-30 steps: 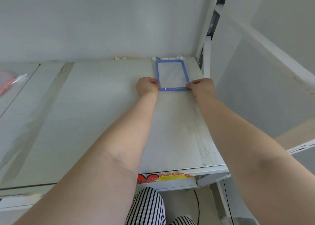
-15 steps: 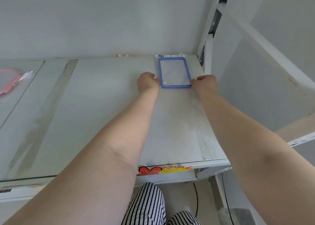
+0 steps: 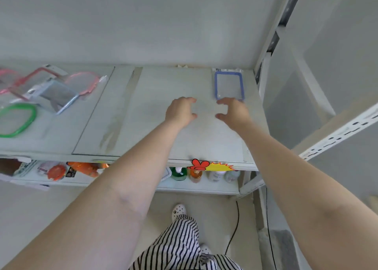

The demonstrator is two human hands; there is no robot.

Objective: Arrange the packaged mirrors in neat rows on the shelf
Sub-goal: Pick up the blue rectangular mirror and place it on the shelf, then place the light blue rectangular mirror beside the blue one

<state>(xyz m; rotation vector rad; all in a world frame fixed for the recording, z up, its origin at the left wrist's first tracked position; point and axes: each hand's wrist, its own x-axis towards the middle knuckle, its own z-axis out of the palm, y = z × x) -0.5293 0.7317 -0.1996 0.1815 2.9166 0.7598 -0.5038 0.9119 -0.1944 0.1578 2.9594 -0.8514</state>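
Observation:
A blue-framed packaged mirror [image 3: 229,85] lies flat at the back right corner of the white shelf [image 3: 155,126]. My right hand [image 3: 233,111] hovers just in front of its near edge, fingers spread, holding nothing. My left hand [image 3: 180,111] is beside it to the left, open too, over bare shelf. At the far left lies a loose heap of packaged mirrors: a red-framed one [image 3: 30,79], a pink one [image 3: 86,81], a light-blue one [image 3: 55,97] and a green round one [image 3: 16,120].
A white upright post [image 3: 263,65] and a slotted rail [image 3: 337,139] bound the shelf on the right. Bottles [image 3: 194,174] and packets stand on the lower shelf. My striped trousers [image 3: 180,247] and a black cable [image 3: 235,228] are below.
Both hands have let go of the blue mirror and drawn back toward me, fingers opening. The view has tilted down and left, bringing the heap of mirrors into sight.

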